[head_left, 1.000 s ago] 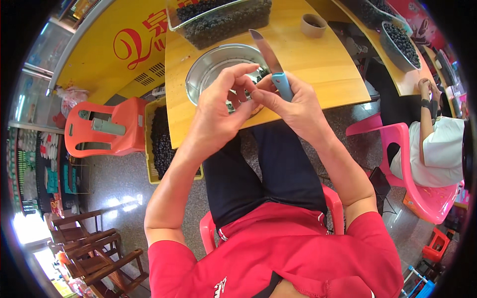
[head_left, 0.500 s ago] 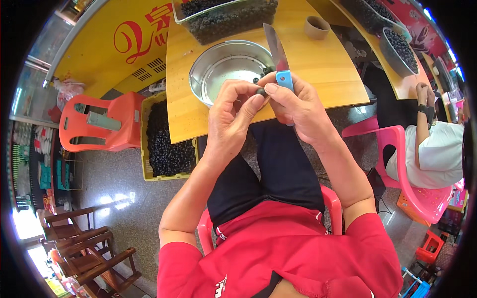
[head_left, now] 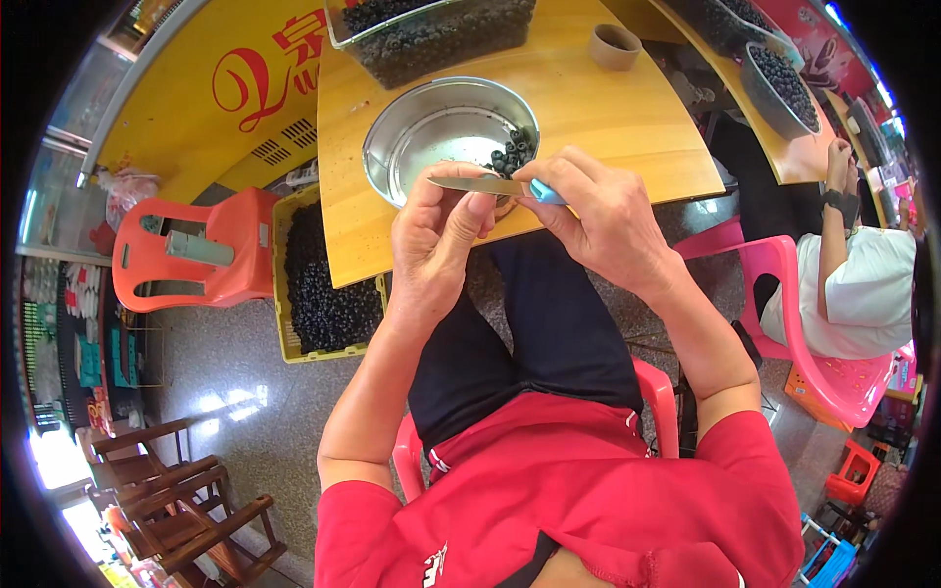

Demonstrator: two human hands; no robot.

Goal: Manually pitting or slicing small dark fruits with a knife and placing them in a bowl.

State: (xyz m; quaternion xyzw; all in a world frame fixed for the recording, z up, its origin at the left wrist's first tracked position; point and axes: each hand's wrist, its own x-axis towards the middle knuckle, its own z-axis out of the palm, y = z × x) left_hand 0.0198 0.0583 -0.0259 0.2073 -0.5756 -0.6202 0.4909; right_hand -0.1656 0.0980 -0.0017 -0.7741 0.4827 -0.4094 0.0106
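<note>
Blue-handled, our knife (head_left: 546,193) is gripped in the right hand (head_left: 610,220), blade (head_left: 466,184) at the left hand (head_left: 434,235), whose hold we cannot tell. Dark pieces (head_left: 512,154) lie in the metal bowl (head_left: 420,147). We're seemingly cutting; the next stroke calls for steadiness.

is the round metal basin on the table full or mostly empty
Mostly empty: most of the metal basin's shiny bottom shows bare, with only a small cluster of dark berries at its right side.

Bright light, white glare on the floor (head_left: 235,367), fisheye bending toward black corners
</note>
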